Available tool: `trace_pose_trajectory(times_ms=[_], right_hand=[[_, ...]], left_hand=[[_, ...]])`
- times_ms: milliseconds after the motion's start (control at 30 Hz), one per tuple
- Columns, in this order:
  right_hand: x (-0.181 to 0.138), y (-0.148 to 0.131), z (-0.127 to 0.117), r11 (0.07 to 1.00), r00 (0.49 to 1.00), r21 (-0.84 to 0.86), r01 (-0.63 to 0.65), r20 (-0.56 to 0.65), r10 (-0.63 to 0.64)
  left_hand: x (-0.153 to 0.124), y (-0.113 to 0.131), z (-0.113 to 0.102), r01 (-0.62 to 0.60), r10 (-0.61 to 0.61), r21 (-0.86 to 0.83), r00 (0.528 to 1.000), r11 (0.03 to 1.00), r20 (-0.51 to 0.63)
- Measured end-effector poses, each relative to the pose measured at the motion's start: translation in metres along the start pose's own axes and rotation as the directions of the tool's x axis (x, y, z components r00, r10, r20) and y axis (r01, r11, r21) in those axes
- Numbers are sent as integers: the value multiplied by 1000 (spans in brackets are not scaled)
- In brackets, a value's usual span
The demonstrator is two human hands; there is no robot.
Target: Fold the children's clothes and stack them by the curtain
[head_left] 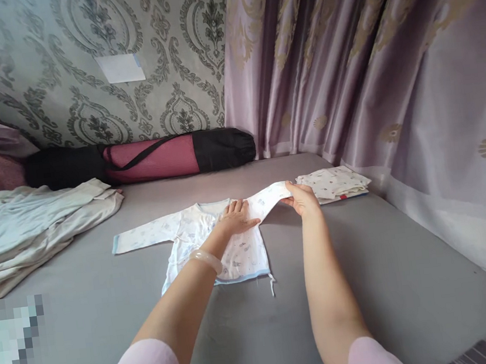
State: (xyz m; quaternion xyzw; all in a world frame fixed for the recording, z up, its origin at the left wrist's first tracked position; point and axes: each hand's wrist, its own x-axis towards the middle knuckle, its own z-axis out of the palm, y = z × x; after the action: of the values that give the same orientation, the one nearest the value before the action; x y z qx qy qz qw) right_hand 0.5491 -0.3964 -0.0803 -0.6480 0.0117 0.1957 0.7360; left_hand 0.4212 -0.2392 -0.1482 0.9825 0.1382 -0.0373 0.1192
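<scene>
A small white baby shirt (197, 243) with a pale blue print lies spread on the grey bed sheet (253, 334). My left hand (236, 218) rests flat on the shirt's chest, fingers stretched out. My right hand (302, 198) pinches the end of the shirt's right sleeve (267, 198) and holds it lifted slightly off the sheet, pulled toward the shirt body. The shirt's other sleeve (143, 237) lies flat, stretched to the left.
A folded printed garment (336, 182) lies just right of my right hand. A pile of pale clothes (31, 225) sits at the left. A pink and black rolled mat bag (146, 157) lies along the wall. Purple curtains (365, 60) hang at the right.
</scene>
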Motion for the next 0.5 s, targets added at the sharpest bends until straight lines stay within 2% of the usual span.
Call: trace_pose_trajectory(times_ms=[133, 300, 500], right_hand=[[-14, -5, 19, 1000, 998, 22, 16, 59, -17], [-30, 2, 50, 999, 991, 42, 18, 129, -23], [-40, 17, 77, 999, 992, 45, 27, 125, -32]], left_hand=[[5, -5, -11, -26, 26, 2, 999, 1000, 20], [11, -11, -16, -69, 69, -16, 998, 997, -7], [3, -29, -19, -161, 114, -315, 980, 935, -164]])
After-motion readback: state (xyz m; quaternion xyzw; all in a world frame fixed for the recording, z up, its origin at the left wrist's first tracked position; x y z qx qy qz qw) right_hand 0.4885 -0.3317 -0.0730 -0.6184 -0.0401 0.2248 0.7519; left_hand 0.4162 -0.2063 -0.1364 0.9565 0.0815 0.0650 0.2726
